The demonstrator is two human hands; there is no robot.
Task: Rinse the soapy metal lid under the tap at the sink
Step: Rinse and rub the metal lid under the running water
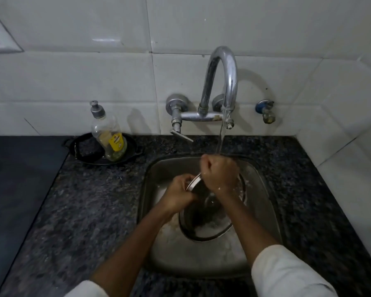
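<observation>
Over the steel sink (263, 211) I hold a round metal lid (194, 182) on edge between both hands; only a short arc of its rim shows. My left hand (180, 195) grips the rim from the left. My right hand (220, 173) is closed over the lid's top, right under the water stream (221, 136) that runs from the curved chrome tap (223, 78). Water hits my right knuckles. Most of the lid is hidden by my hands.
A large round pan (206, 226) with foam lies in the sink below my hands. A dish soap bottle (107, 136) stands in a black dish (84, 151) on the dark granite counter (84, 200) at the left. A small blue valve (266, 110) sticks out of the tiled wall.
</observation>
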